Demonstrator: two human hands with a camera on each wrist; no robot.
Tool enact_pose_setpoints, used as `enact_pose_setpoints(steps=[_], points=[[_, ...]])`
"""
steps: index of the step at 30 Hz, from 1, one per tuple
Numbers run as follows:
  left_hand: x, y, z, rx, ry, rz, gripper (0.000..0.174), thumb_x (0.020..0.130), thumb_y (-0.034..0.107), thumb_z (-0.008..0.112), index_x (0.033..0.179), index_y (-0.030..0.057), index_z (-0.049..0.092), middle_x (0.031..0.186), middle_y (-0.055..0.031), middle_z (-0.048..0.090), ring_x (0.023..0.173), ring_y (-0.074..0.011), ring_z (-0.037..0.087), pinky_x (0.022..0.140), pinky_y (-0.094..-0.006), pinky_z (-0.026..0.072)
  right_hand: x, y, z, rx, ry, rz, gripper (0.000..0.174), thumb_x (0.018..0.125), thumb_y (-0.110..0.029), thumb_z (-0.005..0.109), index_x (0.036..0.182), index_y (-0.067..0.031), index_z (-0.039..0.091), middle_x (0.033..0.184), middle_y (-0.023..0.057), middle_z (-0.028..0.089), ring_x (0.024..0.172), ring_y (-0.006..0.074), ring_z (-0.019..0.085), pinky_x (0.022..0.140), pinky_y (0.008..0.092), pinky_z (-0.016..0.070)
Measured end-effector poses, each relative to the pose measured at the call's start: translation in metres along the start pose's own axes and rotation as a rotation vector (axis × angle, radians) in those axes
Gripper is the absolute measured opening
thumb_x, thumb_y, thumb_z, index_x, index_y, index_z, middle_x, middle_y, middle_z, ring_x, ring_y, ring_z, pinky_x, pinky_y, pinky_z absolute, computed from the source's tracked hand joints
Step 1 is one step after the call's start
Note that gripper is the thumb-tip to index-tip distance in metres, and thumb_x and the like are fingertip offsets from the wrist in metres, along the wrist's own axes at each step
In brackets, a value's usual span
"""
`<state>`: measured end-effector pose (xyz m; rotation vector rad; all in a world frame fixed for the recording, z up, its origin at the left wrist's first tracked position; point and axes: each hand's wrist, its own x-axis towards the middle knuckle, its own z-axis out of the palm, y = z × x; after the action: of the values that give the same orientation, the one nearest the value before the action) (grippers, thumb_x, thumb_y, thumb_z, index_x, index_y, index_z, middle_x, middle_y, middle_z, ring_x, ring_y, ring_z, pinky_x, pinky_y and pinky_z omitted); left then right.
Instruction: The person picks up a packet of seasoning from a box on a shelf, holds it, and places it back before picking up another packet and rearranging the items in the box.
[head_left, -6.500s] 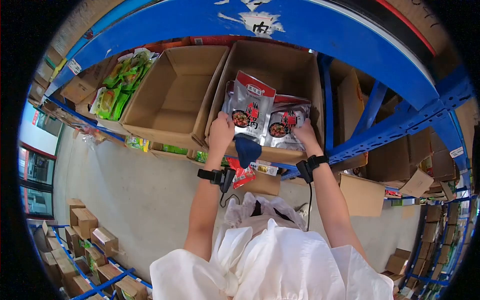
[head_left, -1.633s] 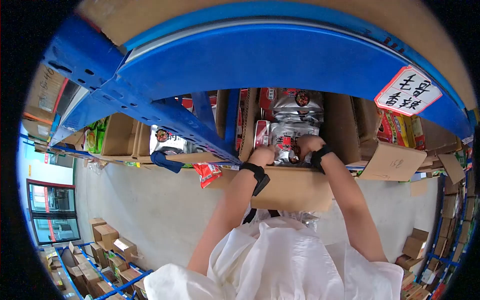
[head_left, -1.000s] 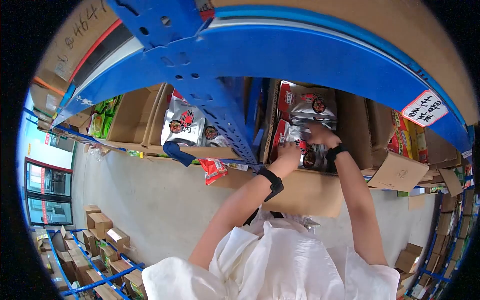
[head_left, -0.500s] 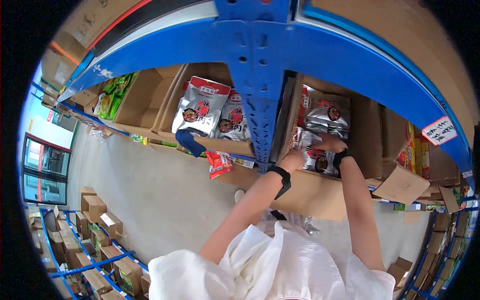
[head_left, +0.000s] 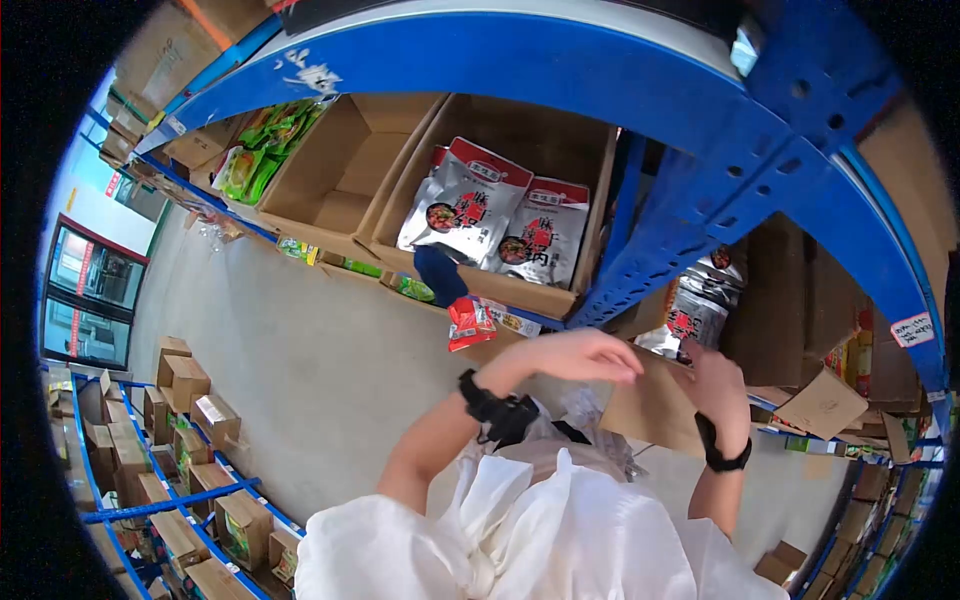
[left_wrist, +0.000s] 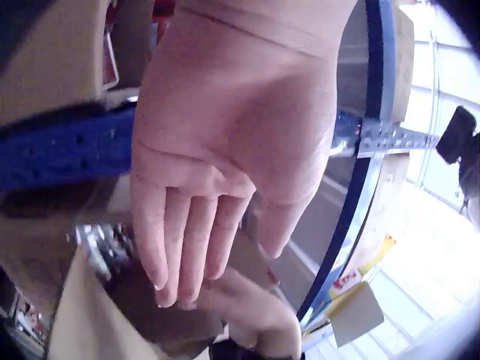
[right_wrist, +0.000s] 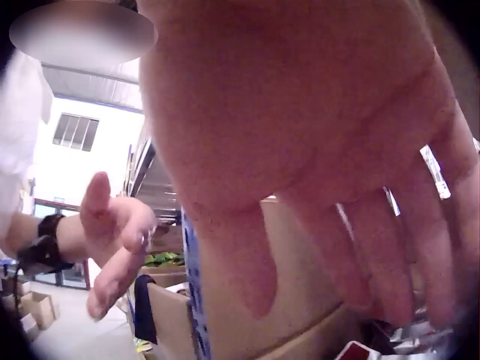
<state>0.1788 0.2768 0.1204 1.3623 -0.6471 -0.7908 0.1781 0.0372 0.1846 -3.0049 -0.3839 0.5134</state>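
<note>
One long blue rack (head_left: 450, 50) spans the head view, with a pale floor (head_left: 270, 310) below it. Three open cartons show on its shelf near the person: an outer carton (head_left: 350, 185) at the left, a middle carton (head_left: 540, 130) directly beside it, and a far carton (head_left: 765, 300) beyond the blue upright, its cardboard flap (head_left: 655, 410) hanging down in front. White clothing (head_left: 560, 540) covers the person's torso.

The left hand (head_left: 575, 357) is in front of the shelf, over the flap, empty, its fingers extended and lying close together. The right hand (head_left: 718, 390) is at the front of the far carton, fingers spread and uncurled, gripping nothing; whether its fingertips touch the pouches there cannot be told. Each wrist wears a black band.

Silver pouches (head_left: 695, 310) lie stacked inside the far carton, just beyond the right hand. More pouches, silver with red tops (head_left: 470, 205), overlap in the middle carton. Green packets (head_left: 270, 150) fill a space left of the outer carton. A navy cloth (head_left: 437, 275) hangs over the middle carton's front edge, a small red packet (head_left: 470, 325) just below it.
</note>
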Motion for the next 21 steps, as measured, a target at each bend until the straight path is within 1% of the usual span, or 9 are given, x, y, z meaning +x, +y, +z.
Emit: enact_pose_setpoints(steps=[2, 5, 8, 10, 11, 13, 16, 20, 21], points=[[-0.046, 0.014, -0.029, -0.01, 0.195, -0.039, 0.03, 0.091, 0.022, 0.055, 0.11, -0.0011, 0.058, 0.099, -0.009, 0.065, 0.092, -0.0144, 0.061, 0.082, -0.0269, 0.0475, -0.017, -0.026, 0.001, 0.042, 0.087, -0.081, 0.042, 0.077, -0.028, 0.064, 0.111, -0.004, 0.057, 0.093, 0.0181, 0.064, 0.087, 0.0347, 0.061, 0.073, 0.0432, 0.049], [-0.109, 0.012, -0.084, 0.326, 0.581, -0.08, 0.028, 0.09, 0.019, 0.056, 0.108, -0.0014, 0.058, 0.096, -0.0091, 0.065, 0.087, -0.0148, 0.062, 0.077, -0.0281, 0.0485, -0.033, -0.064, -0.004, 0.13, 0.139, -0.124, 0.045, 0.078, -0.027, 0.064, 0.117, -0.0054, 0.056, 0.101, 0.0189, 0.063, 0.092, 0.0345, 0.06, 0.077, 0.0428, 0.048], [-0.159, -0.031, -0.152, 0.521, 0.991, -0.039, 0.027, 0.088, 0.018, 0.058, 0.105, -0.003, 0.059, 0.094, -0.0113, 0.064, 0.084, -0.0147, 0.061, 0.072, -0.0294, 0.0491, -0.044, -0.093, -0.009, 0.096, 0.134, -0.125, 0.045, 0.078, -0.026, 0.065, 0.117, -0.0048, 0.056, 0.104, 0.0181, 0.062, 0.094, 0.0342, 0.06, 0.079, 0.0406, 0.0483], [-0.177, -0.012, -0.17, 0.444, 1.119, -0.086, 0.03, 0.085, 0.017, 0.059, 0.106, -0.0048, 0.058, 0.096, -0.0169, 0.063, 0.087, -0.022, 0.062, 0.076, -0.0329, 0.049, -0.051, -0.083, 0.001, 0.196, 0.155, -0.128, 0.045, 0.078, -0.025, 0.065, 0.117, -0.0039, 0.056, 0.107, 0.0185, 0.062, 0.095, 0.0339, 0.06, 0.08, 0.04, 0.0482], [-0.186, -0.019, -0.189, 0.552, 1.129, -0.104, 0.033, 0.084, 0.018, 0.06, 0.107, -0.0053, 0.057, 0.098, -0.019, 0.063, 0.089, -0.0257, 0.062, 0.077, -0.0344, 0.0488, -0.054, -0.073, 0.006, 0.249, 0.169, -0.124, 0.045, 0.078, -0.024, 0.066, 0.117, -0.0035, 0.056, 0.108, 0.0186, 0.062, 0.095, 0.0338, 0.06, 0.081, 0.0397, 0.0481], [-0.195, -0.047, -0.225, 0.756, 1.141, -0.131, 0.037, 0.083, 0.019, 0.061, 0.11, -0.0063, 0.055, 0.1, -0.0232, 0.062, 0.092, -0.0331, 0.062, 0.079, -0.0374, 0.0482, -0.065, -0.048, 0.017, 0.244, 0.091, 0.119, 0.045, 0.078, -0.022, 0.066, 0.116, -0.0003, 0.056, 0.11, 0.0204, 0.061, 0.098, 0.0349, 0.059, 0.084, 0.0396, 0.047], [-0.188, -0.054, -0.238, 0.942, 1.079, -0.162, 0.046, 0.08, 0.023, 0.064, 0.112, -0.0071, 0.051, 0.103, -0.0255, 0.06, 0.098, -0.0395, 0.058, 0.082, -0.0412, 0.0467, -0.091, -0.019, 0.031, 0.111, 0.055, 0.332, 0.046, 0.078, -0.025, 0.065, 0.116, -0.0005, 0.055, 0.108, 0.0214, 0.061, 0.1, 0.0363, 0.058, 0.083, 0.0413, 0.0469], [-0.167, -0.064, -0.254, 0.905, 1.029, -0.426, 0.067, 0.073, 0.034, 0.071, 0.112, -0.0126, 0.043, 0.1, -0.0307, 0.058, 0.1, -0.039, 0.056, 0.084, -0.0438, 0.0453, -0.121, -0.02, 0.041, 0.233, 0.005, 0.468, 0.044, 0.079, -0.024, 0.065, 0.115, -0.0007, 0.056, 0.105, 0.0209, 0.062, 0.096, 0.0344, 0.061, 0.08, 0.0396, 0.0485], [-0.161, -0.068, -0.258, 0.989, 1.04, -0.454, 0.07, 0.072, 0.036, 0.071, 0.112, -0.0135, 0.042, 0.096, -0.0307, 0.058, 0.097, -0.0395, 0.057, 0.082, -0.044, 0.0459, -0.125, -0.027, 0.041, 0.299, -0.013, 0.492, 0.043, 0.079, -0.024, 0.065, 0.115, -0.0006, 0.056, 0.105, 0.0206, 0.063, 0.095, 0.0335, 0.061, 0.079, 0.0389, 0.049]])
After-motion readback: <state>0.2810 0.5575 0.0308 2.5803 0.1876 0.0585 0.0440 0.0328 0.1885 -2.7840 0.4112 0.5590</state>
